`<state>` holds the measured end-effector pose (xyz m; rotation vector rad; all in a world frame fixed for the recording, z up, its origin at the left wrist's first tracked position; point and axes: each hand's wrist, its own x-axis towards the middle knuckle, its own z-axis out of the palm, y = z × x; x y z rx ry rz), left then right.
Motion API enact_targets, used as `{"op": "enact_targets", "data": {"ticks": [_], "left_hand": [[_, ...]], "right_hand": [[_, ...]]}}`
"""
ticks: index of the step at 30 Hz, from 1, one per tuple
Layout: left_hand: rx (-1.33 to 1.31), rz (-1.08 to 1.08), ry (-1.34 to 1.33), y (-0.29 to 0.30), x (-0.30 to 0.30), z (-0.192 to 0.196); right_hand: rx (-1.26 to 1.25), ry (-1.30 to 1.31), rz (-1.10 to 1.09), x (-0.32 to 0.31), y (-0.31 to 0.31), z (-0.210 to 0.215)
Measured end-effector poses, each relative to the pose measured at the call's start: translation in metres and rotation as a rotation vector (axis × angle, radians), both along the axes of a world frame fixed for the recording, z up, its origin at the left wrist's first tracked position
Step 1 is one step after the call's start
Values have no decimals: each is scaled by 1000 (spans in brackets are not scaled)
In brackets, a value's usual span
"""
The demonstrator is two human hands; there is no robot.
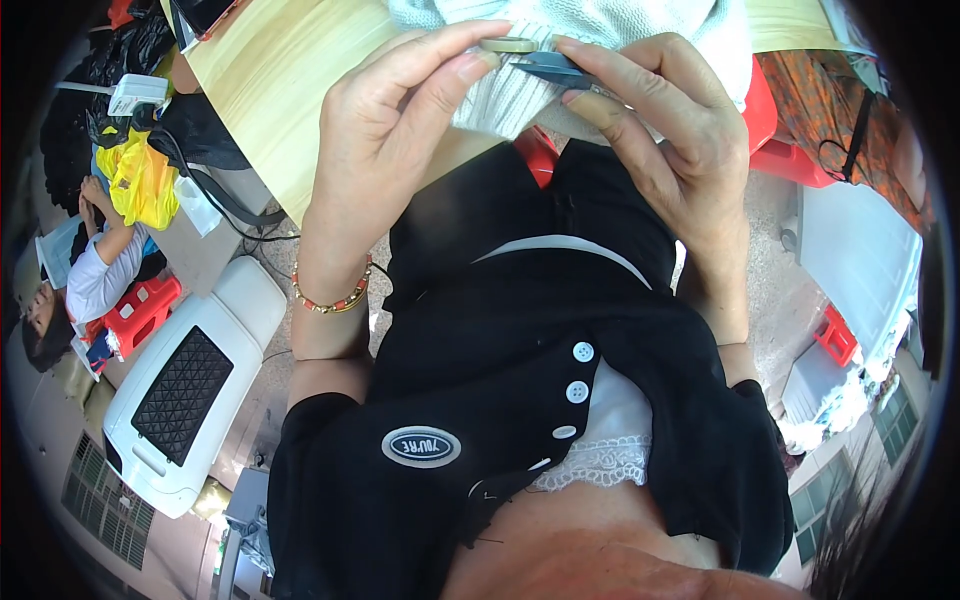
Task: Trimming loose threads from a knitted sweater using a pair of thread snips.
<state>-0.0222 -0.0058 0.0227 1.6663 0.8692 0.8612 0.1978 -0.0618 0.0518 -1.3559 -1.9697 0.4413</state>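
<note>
Between the fingertips of my left hand is a small tan, rounded, flat piece; I cannot tell whether it is a button or a ring. My right hand pinches a small dark blue pointed tool like thread snips, its tip pointing left, just below the tan piece. Its handle is mostly hidden by my fingers. Beneath both hands a pale knitted garment with a ribbed edge hangs over the table's near edge.
The light wood table stretches left and ahead. A red stool stands at the right, beside orange patterned cloth. At the left are a white chair, a yellow plastic bag and another person.
</note>
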Motion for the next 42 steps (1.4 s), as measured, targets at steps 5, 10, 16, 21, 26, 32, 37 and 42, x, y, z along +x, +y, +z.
{"op": "enact_targets", "data": {"ticks": [5,10,16,21,26,32,37,42], "left_hand": [[5,-14,0,-2,2,3],[-49,-28,4,-1,3,4],[-90,-42,-52,4,3,-5],[-91,-31,-31,3,4,-4],[-128,-19,-72,3,6,-3],[-152,-4,-71,2,7,-5],[-125,43,-151,2,12,-7],[-139,50,-142,1,11,-8]], "right_hand": [[4,-2,1,1,0,-1],[-39,-26,-26,2,-2,1],[-20,-67,-30,2,-1,-1],[-1,-85,-22,3,0,-4],[20,-36,-41,-1,-1,-6],[-31,41,-59,-2,-1,-9],[21,-19,-75,-3,0,-9],[28,-30,-78,-3,0,-12]]}}
